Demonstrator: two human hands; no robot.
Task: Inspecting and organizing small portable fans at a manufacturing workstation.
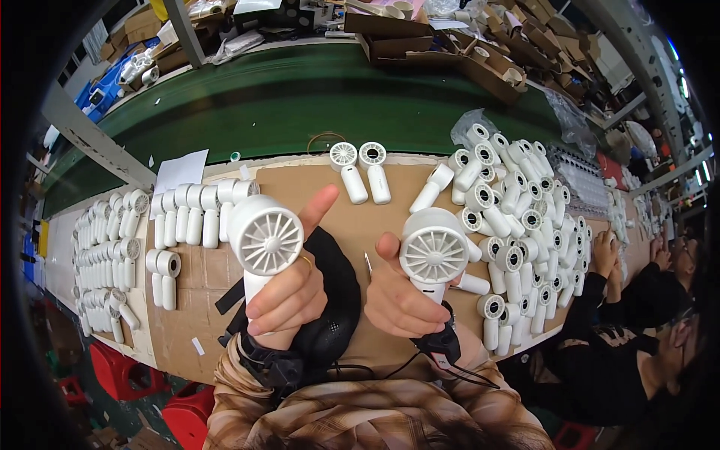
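Observation:
My left hand point(291, 300) is wrapped round the handle of a white handheld fan point(270, 241), its index finger stretched up beside the head. A second white handheld fan point(434, 256) stands upright in my right hand point(401, 301), thumb raised behind it. Both round slotted grilles face me, side by side above the cardboard-covered table point(285, 186). Past my hands lie two more fans, one with a spoked grille point(343, 154) and one with a dark centre point(372, 154). A black strap or cloth point(341, 300) lies partly hidden behind my left hand.
A large heap of white fans point(525, 217) fills the table's right side. Rows of fans point(105, 262) stand at left. A green conveyor belt point(300, 97) runs beyond the table, with cardboard boxes point(397, 45) behind. Co-workers' hands point(606, 255) are at right. Red stools point(124, 371) stand lower left.

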